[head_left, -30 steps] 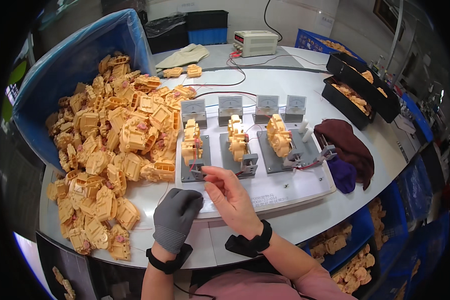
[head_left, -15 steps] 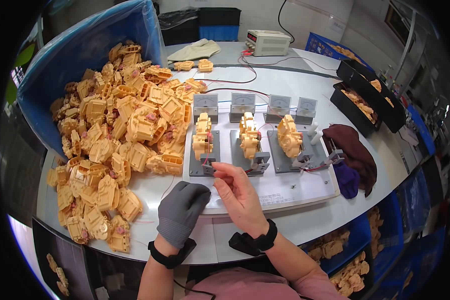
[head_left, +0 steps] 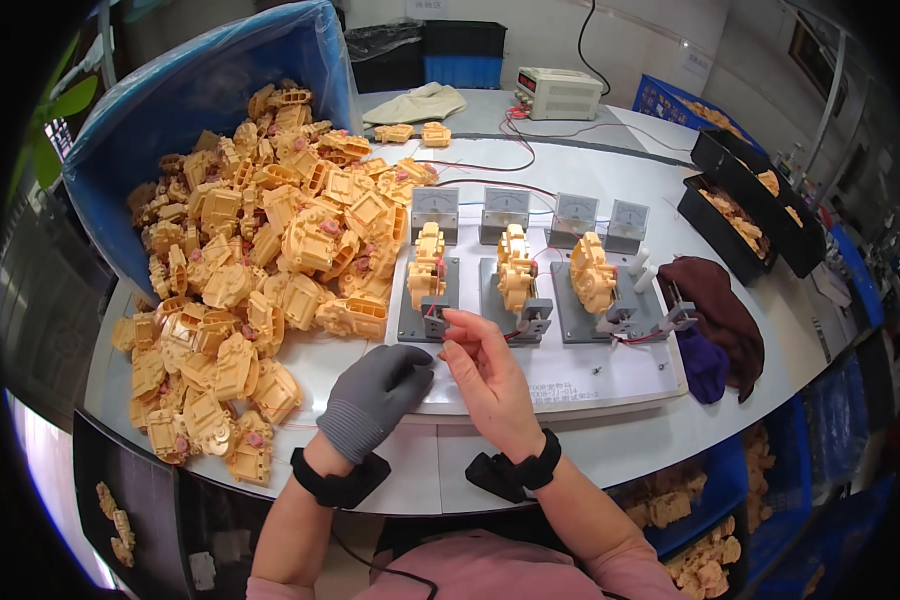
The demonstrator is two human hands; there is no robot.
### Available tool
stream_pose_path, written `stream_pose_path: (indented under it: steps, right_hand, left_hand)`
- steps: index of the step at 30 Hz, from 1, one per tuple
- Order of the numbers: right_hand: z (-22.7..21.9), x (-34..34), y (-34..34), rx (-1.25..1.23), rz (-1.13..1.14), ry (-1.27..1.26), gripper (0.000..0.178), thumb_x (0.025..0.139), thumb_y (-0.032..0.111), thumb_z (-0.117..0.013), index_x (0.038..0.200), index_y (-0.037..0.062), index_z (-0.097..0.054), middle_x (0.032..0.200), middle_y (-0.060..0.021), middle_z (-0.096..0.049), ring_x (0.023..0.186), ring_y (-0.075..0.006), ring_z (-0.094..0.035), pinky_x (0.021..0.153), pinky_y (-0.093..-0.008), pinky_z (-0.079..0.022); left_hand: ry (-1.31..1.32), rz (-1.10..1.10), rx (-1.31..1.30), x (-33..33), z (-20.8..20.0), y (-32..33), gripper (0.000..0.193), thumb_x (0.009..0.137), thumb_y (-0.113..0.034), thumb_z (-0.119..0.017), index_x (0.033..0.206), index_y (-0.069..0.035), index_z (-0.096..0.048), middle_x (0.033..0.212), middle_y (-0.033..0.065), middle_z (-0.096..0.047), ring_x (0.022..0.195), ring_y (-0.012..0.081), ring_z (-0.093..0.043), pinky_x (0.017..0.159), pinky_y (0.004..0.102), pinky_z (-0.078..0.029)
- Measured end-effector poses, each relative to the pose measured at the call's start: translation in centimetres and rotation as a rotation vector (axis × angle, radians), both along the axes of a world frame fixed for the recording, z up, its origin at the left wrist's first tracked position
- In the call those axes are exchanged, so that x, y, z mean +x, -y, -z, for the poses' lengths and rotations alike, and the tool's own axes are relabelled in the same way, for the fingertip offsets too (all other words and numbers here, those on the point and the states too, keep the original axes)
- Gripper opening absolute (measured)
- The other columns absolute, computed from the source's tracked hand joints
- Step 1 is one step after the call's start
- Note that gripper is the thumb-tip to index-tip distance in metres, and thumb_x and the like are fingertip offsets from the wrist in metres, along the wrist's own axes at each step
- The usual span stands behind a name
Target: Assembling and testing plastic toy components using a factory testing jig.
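I have a tan housing [head_left: 427, 265] standing upright in the leftmost fixture [head_left: 452, 280], my landmark, with a red wire [head_left: 431, 309] running down toward the small front block [head_left: 435, 326]. Over the last second my view has swung, sliding everything rightward, but the housing is still seated in its fixture; I judge the work there is at the same point.

The bare right hand [head_left: 495, 385] keeps its place just in front of the landmark, fingertips at the block, thumb and forefinger curved with a narrow gap. I cannot tell whether a wire is held there. The gloved left hand [head_left: 365, 397] stays nearer the person, fingers curled in; its grip is hidden from me.

Right of the landmark, the middle housing [head_left: 515, 270] and far-right housing [head_left: 592, 274] also sit as they did. Behind it stands a meter [head_left: 436, 209]; to its left spreads the heap of loose housings [head_left: 270, 235]; farther right lies a brown cloth [head_left: 718, 312].
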State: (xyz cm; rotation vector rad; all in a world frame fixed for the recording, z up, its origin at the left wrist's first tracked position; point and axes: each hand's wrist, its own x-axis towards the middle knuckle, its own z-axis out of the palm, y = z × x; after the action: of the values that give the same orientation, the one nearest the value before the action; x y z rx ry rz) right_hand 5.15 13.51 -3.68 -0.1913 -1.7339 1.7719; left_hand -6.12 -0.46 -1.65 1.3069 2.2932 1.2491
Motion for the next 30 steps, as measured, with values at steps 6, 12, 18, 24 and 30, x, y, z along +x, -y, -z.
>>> stream_pose_path:
  steps: [6, 12, 18, 24, 30]
  right_hand:
    - [0.2, 0.0, -0.1, -0.032, -0.011, -0.025, 0.039, 0.104, 0.019, -0.062, 0.141, 0.0102, -0.054, 0.117, -0.0052, -0.058, 0.101, -0.0115, -0.058, 0.087, -0.0260, -0.049]
    - [0.2, 0.3, -0.2, -0.027, -0.020, -0.029, 0.039, 0.104, 0.021, -0.062, 0.141, 0.0111, -0.054, 0.118, -0.0056, -0.057, 0.102, -0.0122, -0.058, 0.088, -0.0263, -0.049]
    - [0.0, 0.1, -0.5, -0.018, -0.036, -0.043, 0.038, 0.103, 0.019, -0.063, 0.139, 0.0097, -0.056, 0.122, -0.0072, -0.059, 0.105, -0.0136, -0.059, 0.089, -0.0271, -0.050]
    - [-0.1, -0.5, -0.3, -0.024, -0.198, -0.046, 0.028, 0.101, 0.017, -0.065, 0.126, 0.0058, -0.062, 0.106, -0.0047, -0.067, 0.099, -0.0124, -0.064, 0.087, -0.0275, -0.051]
    - [0.4, 0.5, -1.4, -0.036, -0.234, -0.064, 0.033, 0.100, 0.004, -0.060, 0.133, 0.0043, -0.057, 0.112, -0.0019, -0.059, 0.095, -0.0080, -0.055, 0.082, -0.0232, -0.047]
  left_hand:
    - [0.306, -0.019, -0.091, -2.5, -4.3, 1.8, 0.038, 0.099, -0.021, -0.067, 0.130, 0.001, -0.060, 0.098, 0.0054, -0.066, 0.084, 0.0103, -0.063, 0.076, 0.0256, -0.053]
    - [0.221, -0.032, -0.081, -4.4, -5.8, 0.7, 0.042, 0.100, -0.023, -0.067, 0.134, 0.000, -0.058, 0.098, 0.0035, -0.064, 0.087, 0.0096, -0.061, 0.076, 0.0243, -0.051]
    - [0.232, -0.015, -0.104, -6.1, -7.8, -3.3, 0.068, 0.096, -0.045, -0.068, 0.143, 0.001, -0.051, 0.118, 0.0110, -0.066, 0.096, 0.0128, -0.063, 0.077, 0.0252, -0.052]
    - [0.001, 0.065, -0.351, -8.6, -7.9, -9.1, 0.092, 0.078, -0.049, -0.082, 0.142, 0.007, -0.047, 0.113, 0.0212, -0.070, 0.101, 0.0240, -0.069, 0.082, 0.0324, -0.057]
    - [-0.278, -0.132, -0.368, -6.8, -10.2, -12.0, 0.060, 0.074, -0.026, -0.069, 0.124, 0.005, -0.058, 0.115, 0.0309, -0.068, 0.109, 0.0422, -0.068, 0.095, 0.0410, -0.055]
